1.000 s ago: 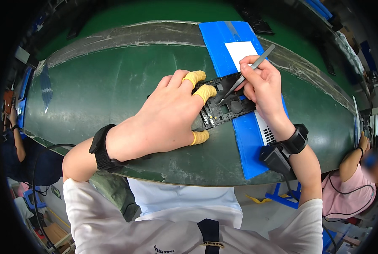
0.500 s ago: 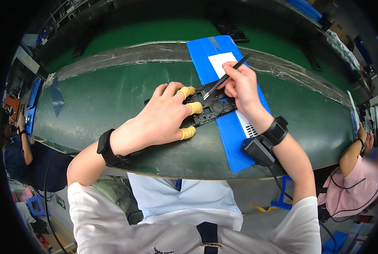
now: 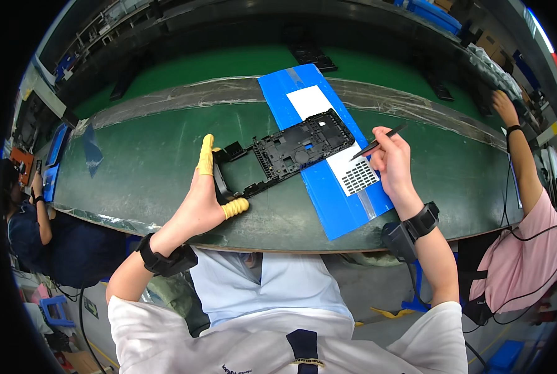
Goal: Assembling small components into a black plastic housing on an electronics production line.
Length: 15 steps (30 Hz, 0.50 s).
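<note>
My left hand (image 3: 200,196), with yellow finger cots, grips the left end of a black plastic frame (image 3: 284,153). Its thumb lies on the near side of that end and a finger on the far side; the other fingers are hidden. The frame slants up to the right, its right part over a blue board (image 3: 325,209). Black tweezers (image 3: 367,151) are pinched in my right hand (image 3: 393,165). Their tip points down at a white sheet (image 3: 357,181) with rows of small black pieces, on the board. I cannot tell whether the tip touches it.
Beyond the green table (image 3: 122,187) runs a green belt (image 3: 210,68) carrying black parts (image 3: 312,57). A co-worker in dark clothes (image 3: 72,243) sits at the left. Another in pink (image 3: 515,255) reaches forward at the right. A cable hangs from my right wrist device (image 3: 409,237).
My left hand has moved left, from lying over the frame to its left end. More of the frame shows now. The tweezers have gone from the frame to the white sheet, right and nearer.
</note>
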Tool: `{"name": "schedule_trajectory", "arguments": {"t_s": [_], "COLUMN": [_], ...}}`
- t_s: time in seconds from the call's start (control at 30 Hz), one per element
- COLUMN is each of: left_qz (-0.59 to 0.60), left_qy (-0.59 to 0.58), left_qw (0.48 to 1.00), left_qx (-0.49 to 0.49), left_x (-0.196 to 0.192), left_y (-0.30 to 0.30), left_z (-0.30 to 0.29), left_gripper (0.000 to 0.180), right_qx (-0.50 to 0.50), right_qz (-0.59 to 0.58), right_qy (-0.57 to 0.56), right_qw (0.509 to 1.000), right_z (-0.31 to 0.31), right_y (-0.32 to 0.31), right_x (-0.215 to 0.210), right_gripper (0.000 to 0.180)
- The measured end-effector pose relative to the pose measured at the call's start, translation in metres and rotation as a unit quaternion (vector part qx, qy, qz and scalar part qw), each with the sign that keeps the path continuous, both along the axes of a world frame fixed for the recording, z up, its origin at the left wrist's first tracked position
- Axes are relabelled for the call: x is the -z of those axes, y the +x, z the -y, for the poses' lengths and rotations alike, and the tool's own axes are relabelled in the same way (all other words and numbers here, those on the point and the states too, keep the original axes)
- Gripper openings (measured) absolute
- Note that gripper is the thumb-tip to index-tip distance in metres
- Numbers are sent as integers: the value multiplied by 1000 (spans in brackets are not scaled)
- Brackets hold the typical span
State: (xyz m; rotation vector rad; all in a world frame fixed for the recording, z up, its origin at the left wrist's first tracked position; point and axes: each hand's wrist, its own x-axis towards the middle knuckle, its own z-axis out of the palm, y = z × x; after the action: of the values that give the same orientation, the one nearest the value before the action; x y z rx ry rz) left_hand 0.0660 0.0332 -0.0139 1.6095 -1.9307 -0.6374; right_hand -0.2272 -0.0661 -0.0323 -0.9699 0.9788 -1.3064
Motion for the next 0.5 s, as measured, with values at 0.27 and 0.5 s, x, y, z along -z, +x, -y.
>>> {"name": "schedule_trajectory", "arguments": {"t_s": [0.27,0.5], "left_qz": [-169,254], "left_qy": [-360,-125], "left_qw": [917,958], "left_qx": [-32,-46], "left_x": [-99,-94], "left_y": [18,28], "left_z": [27,93], "left_gripper": [85,84], "right_qx": [36,84], "right_qz": [-41,-38], "right_qy": [-54,-87], "right_qw": [997,992], "right_z": [4,4], "right_y": [-4,-8], "right_x": [10,13], "right_gripper": [9,10]}}
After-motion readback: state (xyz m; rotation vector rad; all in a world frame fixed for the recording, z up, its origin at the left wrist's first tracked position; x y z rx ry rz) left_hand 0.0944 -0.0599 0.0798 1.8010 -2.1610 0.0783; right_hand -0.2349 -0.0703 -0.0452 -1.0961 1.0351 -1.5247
